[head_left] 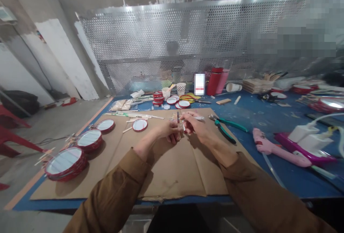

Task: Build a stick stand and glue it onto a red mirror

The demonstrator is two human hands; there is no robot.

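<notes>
My left hand point(172, 131) is closed above the cardboard sheet point(172, 175), its fingers pinched around something small that I cannot make out. Close beside it, my right hand point(192, 122) grips a white pen point(199, 118), whose rear end sticks out past the knuckles. A narrow dark strip point(177, 117) stands up just behind the fingertips; which hand touches it is unclear. Left of the hands lies a round red-rimmed disc point(139, 125) with thin wooden sticks point(127, 129) beside it.
Stacked red-rimmed drums point(66, 164) line the cardboard's left side. To the right are green-handled pliers point(227, 132), a pink glue gun point(279, 152) and a purple power strip point(287, 145). Paper cups point(181, 89), scissors point(193, 99) and a red bottle point(215, 81) stand or lie behind.
</notes>
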